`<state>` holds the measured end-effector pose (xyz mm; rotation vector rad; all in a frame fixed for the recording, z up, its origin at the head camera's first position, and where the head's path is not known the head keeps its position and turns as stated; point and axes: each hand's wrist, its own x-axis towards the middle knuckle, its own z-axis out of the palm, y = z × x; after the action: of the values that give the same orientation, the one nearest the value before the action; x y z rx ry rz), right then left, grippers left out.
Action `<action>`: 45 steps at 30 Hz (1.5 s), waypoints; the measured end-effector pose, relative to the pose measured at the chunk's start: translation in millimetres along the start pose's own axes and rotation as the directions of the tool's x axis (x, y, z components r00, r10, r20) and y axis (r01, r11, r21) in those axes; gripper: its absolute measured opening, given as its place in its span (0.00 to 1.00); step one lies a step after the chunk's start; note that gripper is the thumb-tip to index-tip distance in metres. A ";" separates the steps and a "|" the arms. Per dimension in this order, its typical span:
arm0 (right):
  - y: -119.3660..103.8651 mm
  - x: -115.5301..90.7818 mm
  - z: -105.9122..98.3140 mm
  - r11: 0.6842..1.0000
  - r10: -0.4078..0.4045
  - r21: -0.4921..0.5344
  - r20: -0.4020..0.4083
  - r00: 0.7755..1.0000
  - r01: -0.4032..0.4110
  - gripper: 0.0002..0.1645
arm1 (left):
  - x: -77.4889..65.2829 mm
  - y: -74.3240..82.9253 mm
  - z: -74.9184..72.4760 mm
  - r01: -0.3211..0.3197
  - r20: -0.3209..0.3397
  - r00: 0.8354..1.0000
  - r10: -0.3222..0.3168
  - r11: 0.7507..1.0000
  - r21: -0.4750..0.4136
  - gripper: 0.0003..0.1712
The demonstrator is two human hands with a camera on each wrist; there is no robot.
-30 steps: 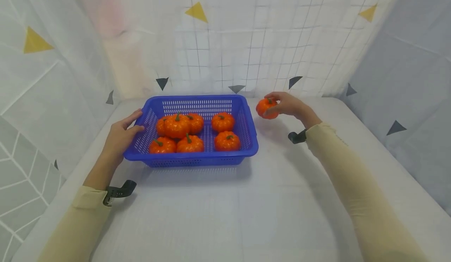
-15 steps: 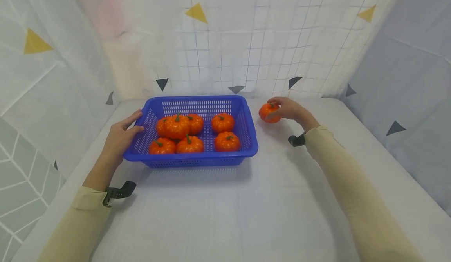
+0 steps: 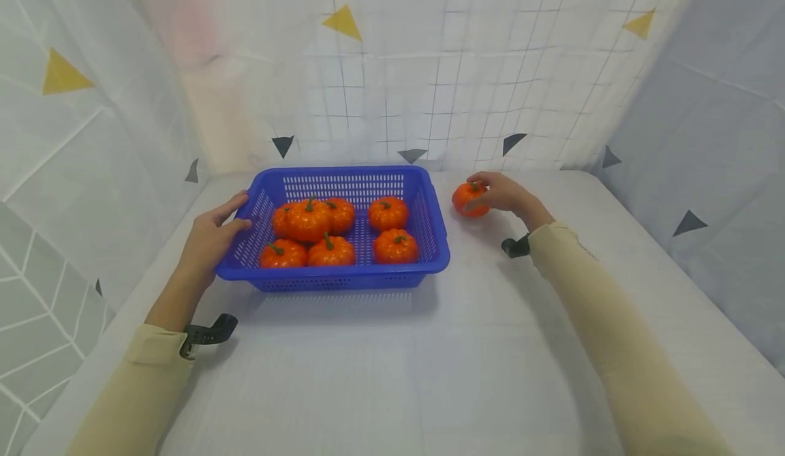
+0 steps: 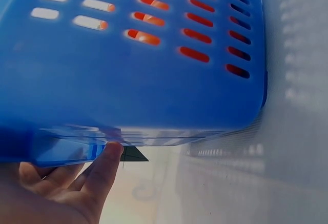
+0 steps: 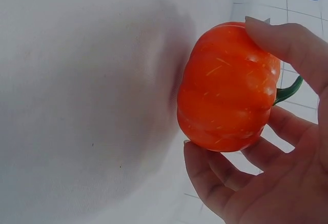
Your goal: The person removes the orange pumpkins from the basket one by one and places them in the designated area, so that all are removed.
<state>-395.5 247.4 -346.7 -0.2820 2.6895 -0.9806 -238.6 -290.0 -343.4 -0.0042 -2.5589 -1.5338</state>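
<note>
Beside the right wall of the basket, my right hand (image 3: 503, 193) holds a small orange pumpkin (image 3: 471, 200) between thumb and fingers. In the right wrist view, the pumpkin (image 5: 228, 88) has its green stem toward the palm and its underside close to the white surface; whether it touches is unclear. My left hand (image 3: 211, 234) grips the left rim of a blue plastic basket (image 3: 343, 275), thumb over the edge. Fingers (image 4: 105, 170) reach along the underside of that rim in the left wrist view. Several orange pumpkins (image 3: 309, 220) lie in the basket, one on top of others at the left.
A white-covered table (image 3: 343, 374) extends in front of the basket and to its right. White gridded sheeting (image 3: 392, 67) hangs behind the table, and grey sheets (image 3: 705, 135) close in the sides.
My right hand has lowered the pumpkin toward the table, shifting it slightly right and nearer to me. The left hand and the basket have stayed in place.
</note>
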 end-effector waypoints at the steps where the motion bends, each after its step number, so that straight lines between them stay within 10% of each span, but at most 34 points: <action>1: -0.4 0.0 0.3 1.000 0.001 0.000 0.000 1.000 -0.001 0.44 | -0.2 0.0 0.1 0.000 0.001 1.000 0.000 1.000 0.000 0.32; 45: -12.3 -8.2 -7.4 0.999 -0.019 -0.026 -0.020 1.000 0.018 0.48 | -0.3 2.6 -0.1 0.033 0.000 0.999 -0.033 0.999 -0.007 0.32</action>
<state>-389.0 244.7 -331.7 -0.3045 2.7244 -0.9590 -238.1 -288.8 -341.2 0.0380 -2.5659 -1.5542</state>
